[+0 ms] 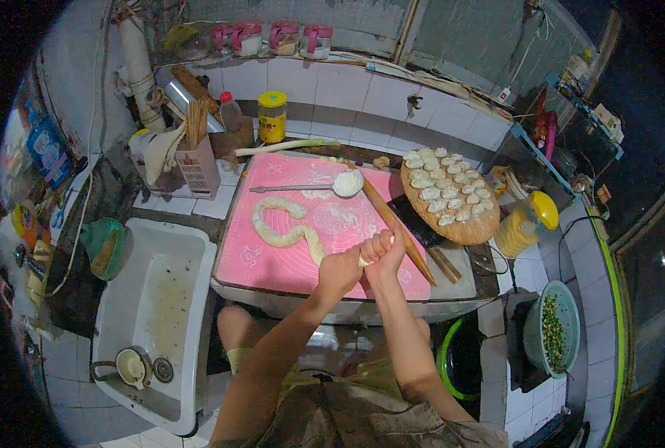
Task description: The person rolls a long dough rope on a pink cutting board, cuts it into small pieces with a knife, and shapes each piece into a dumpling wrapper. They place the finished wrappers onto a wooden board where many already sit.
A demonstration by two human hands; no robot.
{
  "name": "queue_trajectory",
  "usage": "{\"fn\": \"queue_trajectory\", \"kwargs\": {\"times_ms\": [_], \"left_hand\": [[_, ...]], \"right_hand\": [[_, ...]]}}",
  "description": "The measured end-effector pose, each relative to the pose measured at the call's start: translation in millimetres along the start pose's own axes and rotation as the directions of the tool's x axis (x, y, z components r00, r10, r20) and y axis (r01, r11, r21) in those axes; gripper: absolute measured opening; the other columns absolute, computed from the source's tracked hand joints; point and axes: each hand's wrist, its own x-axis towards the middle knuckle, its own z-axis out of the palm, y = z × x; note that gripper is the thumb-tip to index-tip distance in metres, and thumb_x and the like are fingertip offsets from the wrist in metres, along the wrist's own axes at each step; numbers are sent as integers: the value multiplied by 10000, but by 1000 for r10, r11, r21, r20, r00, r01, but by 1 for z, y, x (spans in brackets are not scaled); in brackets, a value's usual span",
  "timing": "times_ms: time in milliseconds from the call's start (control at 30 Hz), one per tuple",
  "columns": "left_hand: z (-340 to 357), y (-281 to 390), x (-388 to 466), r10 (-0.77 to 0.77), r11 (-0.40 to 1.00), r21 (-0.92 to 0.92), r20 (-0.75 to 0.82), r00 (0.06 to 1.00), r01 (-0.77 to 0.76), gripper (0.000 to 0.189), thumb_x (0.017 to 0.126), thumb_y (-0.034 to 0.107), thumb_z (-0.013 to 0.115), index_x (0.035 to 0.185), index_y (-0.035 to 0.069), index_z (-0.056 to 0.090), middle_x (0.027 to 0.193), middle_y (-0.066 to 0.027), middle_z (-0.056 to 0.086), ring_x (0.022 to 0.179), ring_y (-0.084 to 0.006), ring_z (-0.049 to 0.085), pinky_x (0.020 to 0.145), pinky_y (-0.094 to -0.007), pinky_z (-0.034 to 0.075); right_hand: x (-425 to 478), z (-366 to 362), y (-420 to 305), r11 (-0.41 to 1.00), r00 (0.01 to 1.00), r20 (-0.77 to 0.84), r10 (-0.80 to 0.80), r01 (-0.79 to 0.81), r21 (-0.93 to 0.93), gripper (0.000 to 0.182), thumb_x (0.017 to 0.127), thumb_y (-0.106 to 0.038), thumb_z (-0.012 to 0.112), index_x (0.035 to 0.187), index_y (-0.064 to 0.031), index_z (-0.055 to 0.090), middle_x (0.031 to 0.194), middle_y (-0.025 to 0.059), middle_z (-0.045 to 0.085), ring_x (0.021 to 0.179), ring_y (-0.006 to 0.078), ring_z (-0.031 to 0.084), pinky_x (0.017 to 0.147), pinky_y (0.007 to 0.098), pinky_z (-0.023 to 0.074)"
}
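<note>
A long rope of dough (271,236) curves in an S across a pink silicone baking mat (237,257). Its near end runs up into my left hand (341,271), whose fingers are wrapped around it. My right hand (387,256) meets the left and closes on the tip of the same rope; a bit of pale dough shows between the two. Behind them, a metal ladle (293,189) full of flour lies on the mat, beside a patch of scattered flour. A wooden rolling pin (391,215) slants past my right hand.
Right of the mat lie a cleaver (416,218) and a round wooden board (456,231) bearing several dumplings. A bowl of chopped filling (554,330) stands far right. The white sink (142,269) is at left. A scallion stalk (287,147) and a yellow-lidded jar (272,120) are behind.
</note>
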Motion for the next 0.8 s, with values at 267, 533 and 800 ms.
{"fn": "queue_trajectory", "kwargs": {"times_ms": [267,533,800], "left_hand": [[-7,3,10,34,998,49,-36,999,-33,202,805,191,690,895,40,592,720,-195,631,728,-399,642,667,-503,505],[-50,-22,34,124,990,56,112,986,-131,620,878,400,683,1320,-13,549,1300,-261,571,1233,-422,523,1070,-488,393],[-57,-71,6,333,844,418,82,940,-335,426,951,344,592,1242,36,641,1284,-223,602,1209,-394,549,1082,-550,366]], "right_hand": [[26,-34,-3,995,998,45,41,-45,90,518,1023,-431,548,600,-171,399,568,-23,360,489,110,329,473,252,314],[22,-29,-14,-190,797,565,-213,533,-825,333,952,-252,587,1140,14,655,1074,210,681,1051,419,615,940,460,468],[-23,-46,18,-606,776,599,195,576,-549,576,1021,-371,460,1490,-44,393,1543,206,379,1452,336,331,1188,490,233]]}}
